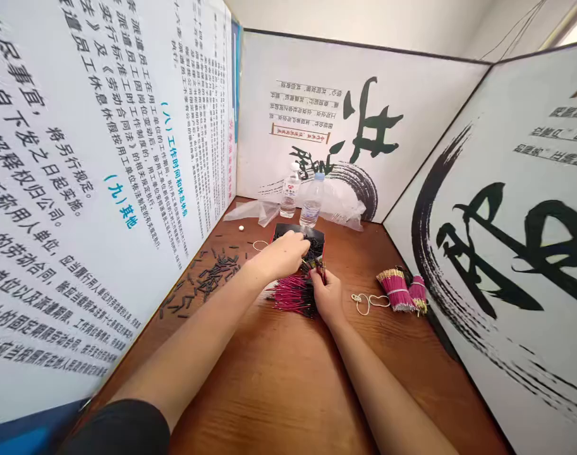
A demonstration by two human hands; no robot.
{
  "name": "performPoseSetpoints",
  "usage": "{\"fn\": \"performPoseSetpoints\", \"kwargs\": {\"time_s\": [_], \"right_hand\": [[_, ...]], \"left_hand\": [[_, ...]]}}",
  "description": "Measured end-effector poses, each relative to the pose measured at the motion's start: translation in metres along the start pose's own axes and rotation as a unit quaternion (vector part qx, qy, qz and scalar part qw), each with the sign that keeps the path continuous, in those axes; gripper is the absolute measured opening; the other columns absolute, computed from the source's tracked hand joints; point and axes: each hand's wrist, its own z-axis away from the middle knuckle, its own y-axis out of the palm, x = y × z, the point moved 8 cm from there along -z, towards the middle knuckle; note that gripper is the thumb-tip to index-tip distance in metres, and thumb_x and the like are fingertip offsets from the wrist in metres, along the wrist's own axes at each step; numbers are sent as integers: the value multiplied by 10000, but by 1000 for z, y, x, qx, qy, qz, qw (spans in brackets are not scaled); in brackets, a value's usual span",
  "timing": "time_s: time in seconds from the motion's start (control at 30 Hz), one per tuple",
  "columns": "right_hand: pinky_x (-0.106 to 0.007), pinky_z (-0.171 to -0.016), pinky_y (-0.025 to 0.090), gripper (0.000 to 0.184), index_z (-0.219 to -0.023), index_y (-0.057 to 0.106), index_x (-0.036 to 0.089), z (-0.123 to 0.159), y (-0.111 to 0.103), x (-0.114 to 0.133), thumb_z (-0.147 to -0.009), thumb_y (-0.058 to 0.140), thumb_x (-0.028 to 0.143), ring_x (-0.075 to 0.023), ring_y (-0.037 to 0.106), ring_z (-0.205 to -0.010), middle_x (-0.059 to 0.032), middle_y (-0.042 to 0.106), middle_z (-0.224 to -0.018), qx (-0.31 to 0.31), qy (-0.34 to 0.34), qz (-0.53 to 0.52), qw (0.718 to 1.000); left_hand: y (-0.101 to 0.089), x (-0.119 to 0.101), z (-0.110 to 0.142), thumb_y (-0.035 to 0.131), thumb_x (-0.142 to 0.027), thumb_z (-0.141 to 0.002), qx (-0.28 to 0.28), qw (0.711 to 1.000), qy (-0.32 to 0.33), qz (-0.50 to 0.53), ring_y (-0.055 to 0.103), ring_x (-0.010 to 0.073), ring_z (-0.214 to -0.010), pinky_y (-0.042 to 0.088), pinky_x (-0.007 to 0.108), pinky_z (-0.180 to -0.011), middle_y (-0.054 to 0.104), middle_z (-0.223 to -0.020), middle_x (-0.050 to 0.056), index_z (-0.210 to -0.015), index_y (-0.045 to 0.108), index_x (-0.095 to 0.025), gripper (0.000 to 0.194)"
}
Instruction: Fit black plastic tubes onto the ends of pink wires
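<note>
- Right now, your left hand (291, 249) is over the black box (319, 239), its fingers bunched together, and you cannot tell from here whether they pinch anything.
- Your right hand (328, 294) is just beside it, near the box's front, its fingers closed around a small cluster of thin pieces (321, 272) with gold-coloured tips showing.
- And right there, beside that hand, a heap of magenta wires (291, 294) lies on the table (279, 379), in front of the box.
- Over to your left, short black pieces (217, 275) lie scattered, many piled across one another.
- Out on your right, two banded magenta bundles (396, 292) sit side by side, with pale elastic loops (363, 304) just beside them.
- Behind the box stand two water bottles (310, 205), both upright, with clear plastic film (347, 210) around them, near the printed back panel (319, 82).
</note>
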Motion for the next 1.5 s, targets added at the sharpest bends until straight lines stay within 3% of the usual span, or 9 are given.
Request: {"fn": "performPoseSetpoints", "kwargs": {"time_s": [0.3,0.77,1.17,1.37,1.5], "right_hand": [[-244,-568,311,334,-631,547,150,-1,-2,0,-806,486,428,-123,383,-595,15,441,-585,-17,-14,1,1000],[-235,-549,296,316,-607,477,167,0,-2,4,-809,485,410,-108,344,-577,31,378,-580,-16,-29,5,999],[-231,-514,245,344,-575,410,182,-1,-1,2,-805,501,421,-98,312,-551,41,319,-565,-16,-24,5,1000],[-232,-555,306,319,-695,578,133,-1,2,4,-803,515,426,-112,363,-585,24,407,-602,-4,-24,-12,1000],[-231,-537,304,340,-699,605,122,0,2,6,-801,512,433,-111,358,-567,24,405,-581,-5,-26,-8,1000]], "left_hand": [[2,13,-2,407,-131,-834,-14,999,-22,38,521,192,-875,438,308,-777,606,-910,42,-800,579,-184,183],[11,10,-6,427,-160,-831,5,996,5,88,524,193,-929,433,300,-823,593,-919,50,-817,635,-188,210],[14,14,-7,420,-145,-826,4,995,-7,99,574,163,-840,452,279,-809,604,-927,49,-847,654,-184,238],[15,8,-7,420,-116,-821,5,997,12,70,560,169,-859,452,272,-796,593,-910,57,-810,648,-170,234],[16,5,-7,419,-112,-822,12,997,12,71,557,170,-854,450,271,-787,593,-889,59,-808,650,-166,238]]}}
